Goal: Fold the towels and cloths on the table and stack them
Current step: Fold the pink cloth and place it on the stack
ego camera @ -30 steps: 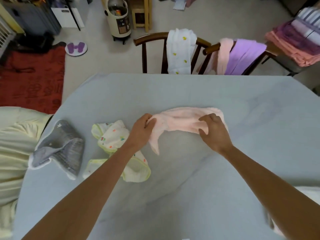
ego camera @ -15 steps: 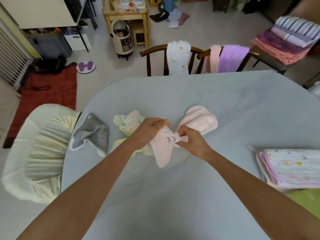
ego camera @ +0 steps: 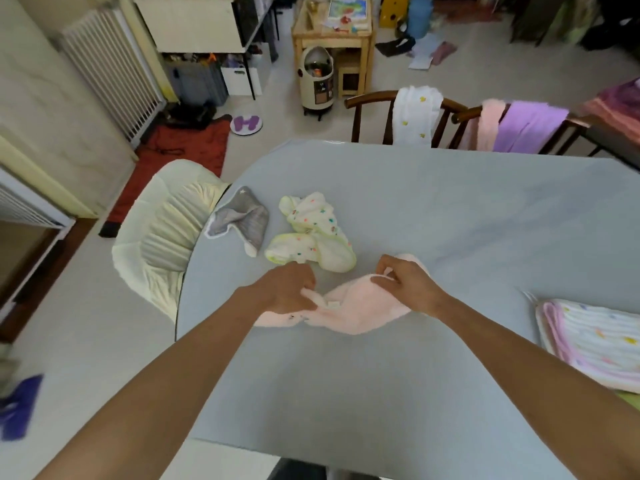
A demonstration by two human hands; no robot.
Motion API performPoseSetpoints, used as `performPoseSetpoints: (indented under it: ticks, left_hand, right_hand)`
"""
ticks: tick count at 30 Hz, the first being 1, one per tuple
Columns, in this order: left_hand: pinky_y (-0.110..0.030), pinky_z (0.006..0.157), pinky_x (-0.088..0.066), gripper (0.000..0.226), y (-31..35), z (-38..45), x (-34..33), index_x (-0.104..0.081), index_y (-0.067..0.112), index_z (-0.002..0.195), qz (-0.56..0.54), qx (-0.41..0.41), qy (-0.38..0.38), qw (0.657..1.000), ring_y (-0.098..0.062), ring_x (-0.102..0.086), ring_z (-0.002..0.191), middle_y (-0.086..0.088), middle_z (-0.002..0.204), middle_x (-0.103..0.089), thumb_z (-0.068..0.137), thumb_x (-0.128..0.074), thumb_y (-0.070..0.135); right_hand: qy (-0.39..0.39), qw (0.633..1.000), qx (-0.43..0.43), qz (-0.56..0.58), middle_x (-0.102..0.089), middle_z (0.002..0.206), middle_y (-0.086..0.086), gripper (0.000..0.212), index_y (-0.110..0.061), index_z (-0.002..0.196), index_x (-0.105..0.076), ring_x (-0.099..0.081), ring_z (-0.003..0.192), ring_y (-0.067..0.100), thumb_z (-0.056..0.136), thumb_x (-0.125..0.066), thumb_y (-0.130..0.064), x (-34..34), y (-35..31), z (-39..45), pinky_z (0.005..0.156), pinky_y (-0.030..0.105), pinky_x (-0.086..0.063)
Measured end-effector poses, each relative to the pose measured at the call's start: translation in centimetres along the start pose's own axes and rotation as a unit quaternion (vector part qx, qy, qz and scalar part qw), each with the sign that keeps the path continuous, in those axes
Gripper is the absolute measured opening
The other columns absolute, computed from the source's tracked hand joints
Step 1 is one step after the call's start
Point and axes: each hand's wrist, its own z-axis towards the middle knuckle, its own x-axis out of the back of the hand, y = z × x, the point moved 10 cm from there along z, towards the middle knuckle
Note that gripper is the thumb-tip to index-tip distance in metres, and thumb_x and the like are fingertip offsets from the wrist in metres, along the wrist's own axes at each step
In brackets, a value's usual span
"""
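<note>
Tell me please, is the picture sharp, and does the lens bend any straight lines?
Head view: the hands and pink cloth are slightly soft; the purple thing at the left edge is smeared. The wide lens bows the table edge and radiator. Light is even, without glare.

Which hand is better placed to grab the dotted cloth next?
Left, probably. The left hand grips the pink towel just below the dotted cloth; the right hand sits farther to the right.
</note>
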Motion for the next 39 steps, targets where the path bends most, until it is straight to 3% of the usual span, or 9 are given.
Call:
performPoseSetpoints:
  ticks: [3, 7, 13, 20, 24, 28, 30, 34, 39]
  left_hand:
    - [-0.031, 0.102, -0.032, 0.036, 0.3, -1.6, -1.3, -0.060, 0.024, 0.121, 0.021, -0.007, 0.009, 1.000, -0.016, -0.050, 0.118, 0.006, 0.125, -0.059, 0.090, -0.057, 0.042]
    - [-0.026, 0.069, -0.039, 0.017, 1.1, -3.8, -0.2, -0.059, 0.021, 0.081, -0.082, -0.055, 0.061, 0.993, -0.016, -0.057, 0.082, 0.010, 0.078, -0.057, 0.094, -0.054, 0.031]
    - [-0.028, 0.054, -0.056, 0.037, 2.2, -3.8, -5.1, -0.048, 0.010, 0.133, -0.128, -0.005, -0.165, 0.978, -0.021, -0.055, 0.087, -0.002, 0.124, -0.040, 0.096, -0.046, 0.006]
    - [-0.032, 0.075, -0.049, 0.042, 2.5, -0.6, -6.7, -0.061, 0.013, 0.106, 0.182, 0.010, -0.160, 0.970, -0.025, -0.060, 0.095, -0.007, 0.108, -0.058, 0.076, -0.070, 0.040]
    - [-0.033, 0.090, -0.045, 0.036, 4.4, 2.3, -4.1, -0.057, 0.008, 0.119, 0.218, 0.018, 0.001, 0.976, -0.028, -0.058, 0.111, -0.011, 0.120, -0.059, 0.093, -0.053, 0.033]
    - [-0.030, 0.076, -0.054, 0.033, 6.1, 2.7, 3.9, -0.067, 0.004, 0.099, 0.306, 0.008, 0.219, 0.927, -0.029, -0.068, 0.079, -0.015, 0.084, -0.067, 0.071, -0.077, 0.020]
    - [-0.044, 0.107, -0.034, 0.042, 5.8, 2.7, 5.3, -0.044, -0.001, 0.132, 0.274, 0.012, 0.220, 0.936, -0.040, -0.050, 0.119, -0.023, 0.116, -0.058, 0.091, -0.047, 0.008]
    - [-0.050, 0.109, -0.027, 0.058, 4.4, 1.2, 5.8, -0.019, 0.011, 0.149, 0.238, 0.008, 0.215, 0.947, -0.045, -0.009, 0.142, -0.018, 0.149, -0.028, 0.096, -0.042, 0.012]
    - [-0.050, 0.114, -0.015, 0.053, 0.4, -1.2, -3.4, -0.006, 0.024, 0.152, 0.285, -0.005, 0.026, 0.958, -0.039, -0.001, 0.145, -0.006, 0.159, -0.008, 0.103, -0.027, 0.027]
  right_hand:
    - [-0.072, 0.997, -0.023, 0.006, -0.046, 0.059, -0.001, 0.035, -0.020, 0.063, -0.050, -0.039, 0.055, 0.013, 0.083, -0.068, -0.043, -0.6, -0.6, -2.0, 0.053, 0.025, -0.029]
    - [-0.214, 0.968, -0.104, -0.077, -0.056, 0.076, -0.004, 0.032, -0.024, 0.081, -0.061, -0.053, 0.071, 0.011, 0.068, -0.077, -0.049, -1.1, 2.2, -6.8, 0.061, 0.026, -0.039]
    - [-0.262, 0.906, -0.166, -0.287, -0.064, 0.109, -0.002, 0.059, -0.021, 0.121, -0.056, -0.062, 0.096, 0.019, 0.069, -0.075, -0.040, -0.1, 6.3, -10.5, 0.069, 0.023, -0.041]
    - [-0.157, 0.891, -0.213, -0.368, -0.062, 0.120, 0.005, 0.041, -0.016, 0.120, -0.058, -0.059, 0.112, 0.023, 0.083, -0.061, -0.035, 1.9, 9.1, -11.5, 0.085, 0.028, -0.045]
    - [-0.038, 0.886, -0.230, -0.401, -0.064, 0.114, 0.009, 0.028, -0.012, 0.113, -0.060, -0.060, 0.109, 0.027, 0.089, -0.046, -0.013, 5.3, 8.2, -10.4, 0.086, 0.031, -0.046]
    - [0.143, 0.895, -0.195, -0.375, -0.065, 0.096, 0.018, 0.027, -0.006, 0.110, -0.056, -0.058, 0.099, 0.034, 0.085, -0.047, -0.004, 11.1, 4.5, -8.6, 0.073, 0.038, -0.045]
    - [0.236, 0.890, -0.155, -0.357, -0.063, 0.082, 0.023, 0.026, 0.000, 0.099, -0.057, -0.058, 0.089, 0.038, 0.075, -0.053, 0.005, 13.6, 2.4, -8.5, 0.065, 0.040, -0.043]
    - [0.300, 0.858, -0.085, -0.408, -0.061, 0.062, 0.016, 0.028, -0.002, 0.080, -0.059, -0.056, 0.070, 0.035, 0.055, -0.062, 0.010, 13.8, 0.0, -9.2, 0.052, 0.032, -0.035]
    - [0.143, 0.907, -0.031, -0.396, -0.068, 0.090, 0.013, 0.036, -0.006, 0.101, -0.065, -0.055, 0.090, 0.034, 0.068, -0.059, 0.007, 4.2, 2.8, -10.0, 0.073, 0.039, -0.046]
